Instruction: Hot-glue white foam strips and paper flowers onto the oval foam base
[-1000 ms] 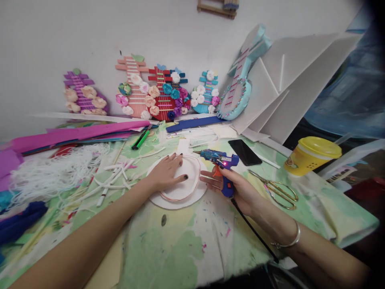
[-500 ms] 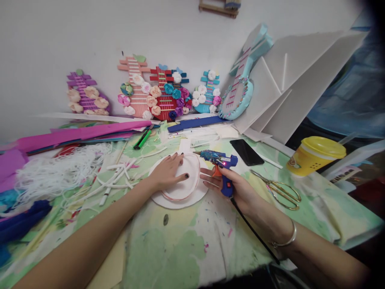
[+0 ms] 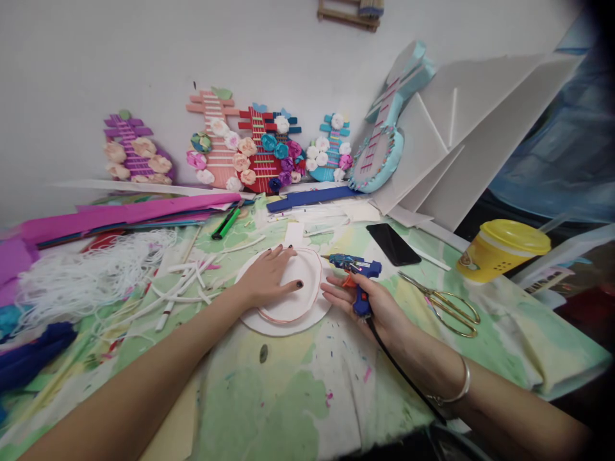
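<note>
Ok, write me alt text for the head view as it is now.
A person's left hand rests spread on a round white board while the right hand holds a blue glue gun, nozzle pointing toward the board. Gold scissors, a black phone and a yellow cup are to the right; colourful lute-shaped crafts stand behind.

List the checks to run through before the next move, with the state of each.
1. Blue plastic glue gun with orange trigger held by the right hand: ok.
2. Left hand resting on the round white board: ok.
3. Glue gun's nozzle apart from the left hand's fingers: ok.
4. Nozzle hot: cannot tell.
5. Thin black cord clear of the board: ok.
6. Green-patterned tablecloth free of scraps: not ok, small pink bits lie there.
</note>
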Demonstrator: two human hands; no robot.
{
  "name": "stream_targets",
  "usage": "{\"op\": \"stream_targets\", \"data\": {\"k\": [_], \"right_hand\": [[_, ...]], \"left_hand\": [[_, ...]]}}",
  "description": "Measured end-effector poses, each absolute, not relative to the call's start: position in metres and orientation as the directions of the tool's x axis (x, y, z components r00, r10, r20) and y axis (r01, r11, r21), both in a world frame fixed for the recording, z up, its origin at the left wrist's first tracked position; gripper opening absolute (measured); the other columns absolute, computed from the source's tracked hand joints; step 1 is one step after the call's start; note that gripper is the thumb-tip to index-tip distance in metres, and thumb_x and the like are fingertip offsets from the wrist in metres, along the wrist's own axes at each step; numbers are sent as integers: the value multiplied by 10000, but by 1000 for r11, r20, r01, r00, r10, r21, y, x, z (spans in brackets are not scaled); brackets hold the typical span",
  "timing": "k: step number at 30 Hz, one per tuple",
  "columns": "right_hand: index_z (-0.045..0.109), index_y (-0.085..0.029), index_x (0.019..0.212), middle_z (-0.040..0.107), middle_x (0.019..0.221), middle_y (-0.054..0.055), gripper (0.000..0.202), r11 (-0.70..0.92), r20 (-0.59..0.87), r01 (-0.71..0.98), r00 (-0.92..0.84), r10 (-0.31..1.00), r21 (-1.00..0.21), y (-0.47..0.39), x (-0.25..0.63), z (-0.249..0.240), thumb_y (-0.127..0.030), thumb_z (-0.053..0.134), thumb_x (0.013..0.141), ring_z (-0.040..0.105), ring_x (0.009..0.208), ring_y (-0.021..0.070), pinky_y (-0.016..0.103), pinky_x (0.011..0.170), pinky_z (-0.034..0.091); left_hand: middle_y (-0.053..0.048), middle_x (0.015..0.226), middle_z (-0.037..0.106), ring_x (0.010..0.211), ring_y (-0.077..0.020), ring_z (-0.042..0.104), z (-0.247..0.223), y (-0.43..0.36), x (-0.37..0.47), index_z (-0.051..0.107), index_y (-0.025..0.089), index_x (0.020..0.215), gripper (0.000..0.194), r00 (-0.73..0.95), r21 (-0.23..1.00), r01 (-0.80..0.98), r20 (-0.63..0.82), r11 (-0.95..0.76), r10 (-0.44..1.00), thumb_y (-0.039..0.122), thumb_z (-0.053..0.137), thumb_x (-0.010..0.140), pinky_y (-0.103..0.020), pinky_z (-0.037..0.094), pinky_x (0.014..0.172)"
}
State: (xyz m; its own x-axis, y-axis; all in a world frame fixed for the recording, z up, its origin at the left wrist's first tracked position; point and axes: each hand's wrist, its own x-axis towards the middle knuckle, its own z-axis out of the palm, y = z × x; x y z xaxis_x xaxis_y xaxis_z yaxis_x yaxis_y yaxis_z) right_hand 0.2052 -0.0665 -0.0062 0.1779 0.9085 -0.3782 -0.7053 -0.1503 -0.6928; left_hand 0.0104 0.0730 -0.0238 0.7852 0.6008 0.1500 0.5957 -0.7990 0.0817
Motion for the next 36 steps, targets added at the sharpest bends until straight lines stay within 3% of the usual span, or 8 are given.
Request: {"op": "stream_targets", "data": {"k": [4,12,21,24,27,31,36], "right_hand": [[587,-87,755,704,883,184,107,-144,-375,-616,263,889,-774,-62,201,-1,-114,518,832,707,826,296,368,758,600],[591,-86,750,686,693,131,149,-202,-344,-466,243,907,-862,-44,205,-2,-118,492,855,717,720,239,340,710,609],[601,-94,693,678,621,101,127,-230,-292,-272,217,932,-934,-17,209,-5,-141,552,800,666,504,186,302,518,599],[594,-111,671,663,573,71,115,-222,-271,-226,213,939,-948,-9,208,-8,-138,554,776,638,448,174,299,472,583],[591,-123,661,655,544,60,115,-213,-253,-199,209,945,-957,-2,207,-12,-152,552,765,635,448,183,302,457,571],[612,-126,706,668,573,54,113,-187,-227,-185,230,946,-965,6,207,-16,-202,560,771,632,462,169,257,423,537],[610,-116,738,679,607,81,149,-189,-228,-190,214,950,-963,12,204,-15,-237,542,792,656,488,202,299,446,554]], "left_hand": [[-128,1460,357,1359,-334,266,-25,74,10,358,137,1373,722,786,50,604,126,-795,605,630,333,847,-464,253,1086],[-93,1507,273,1379,-323,228,-27,76,12,267,192,1448,737,789,9,609,89,-793,607,642,271,865,-452,203,1105],[-85,1510,266,1386,-312,214,-28,75,12,246,193,1453,719,786,35,610,101,-792,610,624,251,878,-449,199,1106],[-125,1495,292,1372,-332,241,-28,75,12,270,138,1434,781,777,58,617,114,-785,620,653,305,847,-454,214,1100],[-186,1448,354,1349,-334,288,-28,74,12,281,69,1399,836,757,105,625,157,-773,634,668,349,820,-447,234,1092],[-184,1398,411,1313,-315,352,-29,75,11,302,97,1360,788,751,162,607,206,-778,628,658,378,812,-436,284,1065],[-180,1393,410,1320,-308,339,-28,74,11,288,95,1365,791,748,165,608,209,-777,630,649,389,810,-423,276,1074]]}}
